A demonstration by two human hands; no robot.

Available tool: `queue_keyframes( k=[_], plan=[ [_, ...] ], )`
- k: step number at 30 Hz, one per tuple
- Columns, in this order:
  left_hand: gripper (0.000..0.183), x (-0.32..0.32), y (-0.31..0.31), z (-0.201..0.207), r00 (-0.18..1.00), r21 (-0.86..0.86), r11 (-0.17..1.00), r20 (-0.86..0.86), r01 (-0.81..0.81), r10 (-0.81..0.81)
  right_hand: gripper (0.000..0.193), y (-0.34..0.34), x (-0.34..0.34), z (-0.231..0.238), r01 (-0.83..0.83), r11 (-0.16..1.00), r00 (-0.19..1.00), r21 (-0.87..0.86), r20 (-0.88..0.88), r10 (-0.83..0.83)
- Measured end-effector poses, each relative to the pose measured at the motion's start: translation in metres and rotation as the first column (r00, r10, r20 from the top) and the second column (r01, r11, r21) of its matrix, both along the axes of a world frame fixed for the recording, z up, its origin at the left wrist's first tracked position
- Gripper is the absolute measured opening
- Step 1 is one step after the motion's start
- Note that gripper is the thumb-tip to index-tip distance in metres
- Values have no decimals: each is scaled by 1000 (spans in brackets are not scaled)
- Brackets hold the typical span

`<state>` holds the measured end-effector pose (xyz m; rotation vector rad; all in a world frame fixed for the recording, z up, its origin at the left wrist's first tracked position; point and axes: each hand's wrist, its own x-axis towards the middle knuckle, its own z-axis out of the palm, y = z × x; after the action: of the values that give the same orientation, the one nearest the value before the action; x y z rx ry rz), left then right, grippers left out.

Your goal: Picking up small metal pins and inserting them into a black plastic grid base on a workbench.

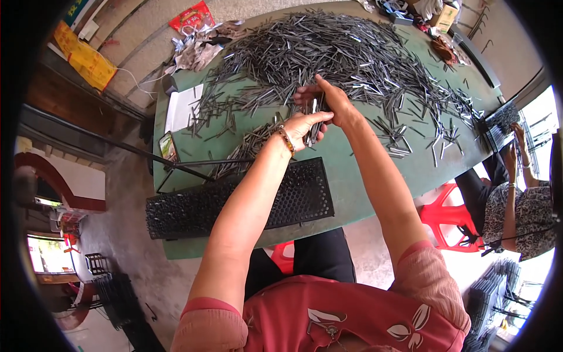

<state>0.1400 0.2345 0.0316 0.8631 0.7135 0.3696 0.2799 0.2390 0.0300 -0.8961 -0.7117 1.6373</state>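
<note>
Head view: at the bottom a red shirt [352, 317] is seen, and past it the near edge of the green table [346, 170] is reached. Along that edge a black holed tray [305, 193] is laid, partly covered by the left forearm; whether its left part is filled cannot be made out. From the left a thin dark bar [117, 141] is stretched across, so that side is hemmed in; right of the tray, room is offered by bare tabletop. And now the hands: a small bundle of sticks [314, 107] is clasped by the left hand [298, 127], thumb across it, above the table's middle. Beside it the right hand [335, 101] is cupped; its fingers are partly hidden, and whether they are closed cannot be told. Just beyond, the way is blocked by a great heap of dark sticks [328, 47]. To the left, a phone [168, 146] and a white sheet [183, 108] are passed; farther off, rags [199, 54] and a red packet [192, 17]. At far right another person [519, 217] is cut off by the dark rim, near a second tray [503, 119].
</note>
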Motion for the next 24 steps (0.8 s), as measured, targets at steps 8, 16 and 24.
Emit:
queue_keyframes(
  k=[8,16,24],
  plan=[
    [17,-14,-1,-1,994,221,970,36,-104,99,37,-12,-10,15,-94,986,954,141,296,49],
    [32,-38,-30,28,924,-220,974,381,59,30,33,-53,-8,21,-94,990,957,104,284,61],
    [20,-79,-125,13,993,-35,999,113,-15,19,42,-133,-52,22,-165,984,976,66,157,153]
  ],
)
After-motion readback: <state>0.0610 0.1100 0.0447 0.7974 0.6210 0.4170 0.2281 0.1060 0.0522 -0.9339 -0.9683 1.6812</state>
